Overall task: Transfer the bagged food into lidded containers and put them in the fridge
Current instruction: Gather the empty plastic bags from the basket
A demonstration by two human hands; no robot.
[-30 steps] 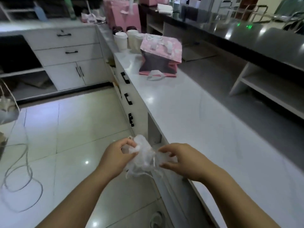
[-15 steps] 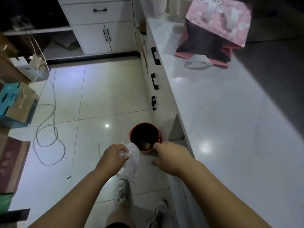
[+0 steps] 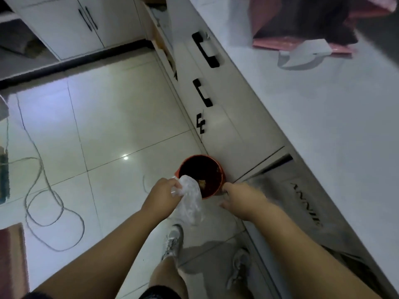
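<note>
Above the red bin (image 3: 199, 156) on the floor, the left hand (image 3: 162, 194) pinches a crumpled clear bag (image 3: 190, 201); the right hand (image 3: 243, 197) hangs loose, empty.

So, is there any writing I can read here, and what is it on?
Pale lettering on the grey panel under the counter: too blurred to read.
Pink bag on the counter: no legible print.
Nothing else carries text.
</note>
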